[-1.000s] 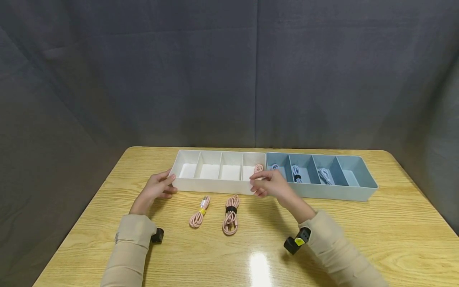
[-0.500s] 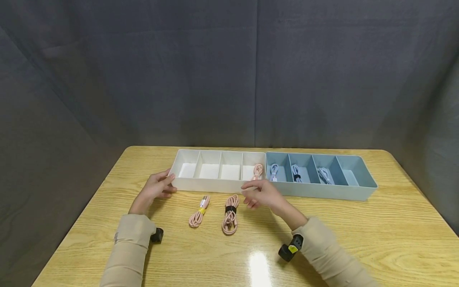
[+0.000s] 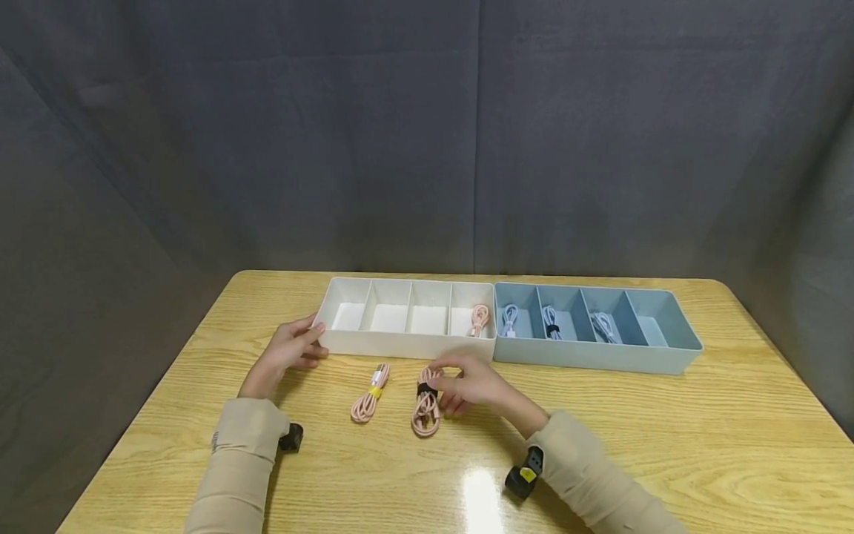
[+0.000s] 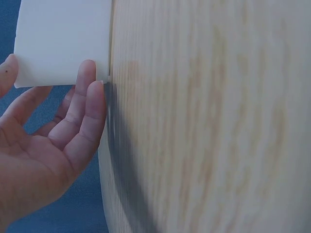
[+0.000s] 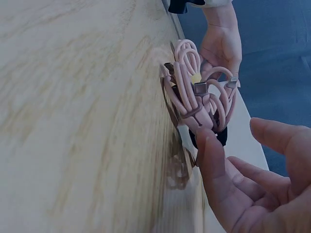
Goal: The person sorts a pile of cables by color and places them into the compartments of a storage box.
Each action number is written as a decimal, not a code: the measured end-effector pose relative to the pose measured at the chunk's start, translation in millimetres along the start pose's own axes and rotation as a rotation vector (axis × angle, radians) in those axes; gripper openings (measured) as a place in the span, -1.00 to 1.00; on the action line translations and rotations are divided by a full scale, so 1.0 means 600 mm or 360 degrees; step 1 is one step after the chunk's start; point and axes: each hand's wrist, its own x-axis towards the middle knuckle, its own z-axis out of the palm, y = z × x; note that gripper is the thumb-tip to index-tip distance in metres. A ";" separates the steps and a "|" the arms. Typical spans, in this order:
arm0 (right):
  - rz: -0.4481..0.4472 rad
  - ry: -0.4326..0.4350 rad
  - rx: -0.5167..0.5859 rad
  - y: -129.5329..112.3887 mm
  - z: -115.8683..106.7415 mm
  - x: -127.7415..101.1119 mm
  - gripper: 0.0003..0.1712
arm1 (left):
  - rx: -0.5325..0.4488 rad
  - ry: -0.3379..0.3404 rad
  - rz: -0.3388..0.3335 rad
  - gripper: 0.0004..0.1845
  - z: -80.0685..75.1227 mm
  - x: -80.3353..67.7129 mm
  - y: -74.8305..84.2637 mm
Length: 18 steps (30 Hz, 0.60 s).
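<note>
A: Pink braided cable coil bound with a black strap (image 3: pixel 427 400) lay flat on the yellow wood-grain worktop (image 3: pixel 667 445), just in front of the white four-compartment plastic tray (image 3: pixel 400 343). Right hand (image 3: pixel 467 387) sat at the strap end, fingers bent about the coil top. Wrist view showed the fingers (image 5: pixel 211 160) at the strap, thumb apart; a closed pinch was not plain, so whether the hand gripped it could not be told.

B: And the left hand (image 3: pixel 290 352)?

A: Fingers straight and relaxed, tips against the white tray's near-left corner (image 4: pixel 63 43). Holding nothing, only touching.

B: Other cables?

A: A second pink coil with a yellow band (image 3: pixel 370 393) lay just left of the first, apart from it. One pink coil (image 3: pixel 478 319) already lay in the white tray's rightmost compartment; the other three looked bare. The blue four-compartment tray (image 3: pixel 600 356) abutted the white one, with pale cables in three compartments.

B: Step in hand?

A: By my reading, the pick-up of the strapped coil, grasp about to close. The next move would call for a firm pinch at the strap, so the loops stay bundled, and a lift over the tray's near wall.
</note>
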 end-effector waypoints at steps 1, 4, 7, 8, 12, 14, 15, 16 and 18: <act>0.0008 -0.0012 -0.0002 -0.001 0.001 0.000 -0.49 | -0.0001 0.0001 -0.0011 -0.34 0.000 -0.002 0.003; 0.0031 -0.0036 -0.0024 -0.001 0.002 0.002 -0.45 | 0.0015 -0.0010 -0.0012 -0.35 0.001 -0.006 0.009; 0.0057 -0.0045 -0.0060 0.000 0.003 0.005 -0.45 | 0.0011 -0.0011 -0.0015 -0.36 0.002 -0.007 0.010; 0.0066 -0.0044 -0.0071 0.000 0.003 0.006 -0.46 | 0.0008 -0.0013 -0.0002 -0.35 0.001 -0.006 0.008; 0.0079 -0.0030 -0.0103 0.002 0.004 0.012 -0.46 | -0.0007 -0.0001 0.0026 -0.31 0.001 -0.004 0.003; 0.0086 -0.0018 -0.0100 0.004 0.006 0.015 -0.46 | -0.0013 0.0002 0.0036 -0.29 0.000 -0.003 0.001; 0.0083 -0.0010 -0.0095 0.005 0.007 0.016 -0.45 | -0.0013 0.0003 0.0033 -0.28 0.000 -0.003 0.001; 0.0084 -0.0003 -0.0091 0.006 0.008 0.018 -0.45 | -0.0015 0.0007 0.0024 -0.28 0.000 -0.003 0.001; 0.0088 0.0016 -0.0076 0.007 0.011 0.020 -0.46 | -0.0018 0.0003 0.0004 -0.29 0.000 -0.002 0.001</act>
